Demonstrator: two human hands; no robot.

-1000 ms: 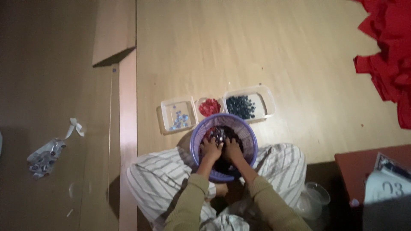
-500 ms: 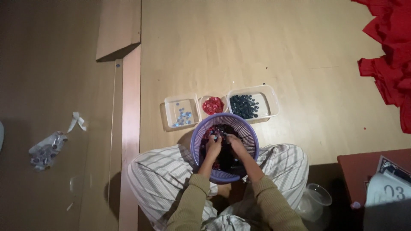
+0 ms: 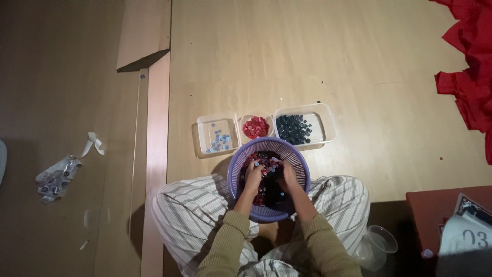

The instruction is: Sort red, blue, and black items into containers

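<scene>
we note left hand and right hand buried palms-down in the purple basket of buttons; grip state indeterminable.

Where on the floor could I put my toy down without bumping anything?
The wide wooden floor beyond the three little tubs is bare, up to the red cloth on the right. There is also bare floor between the dark-button tub and that cloth. It is crowded by the purple basket, where both hands, left and right, dig among the buttons, with the tubs right behind it.
</scene>
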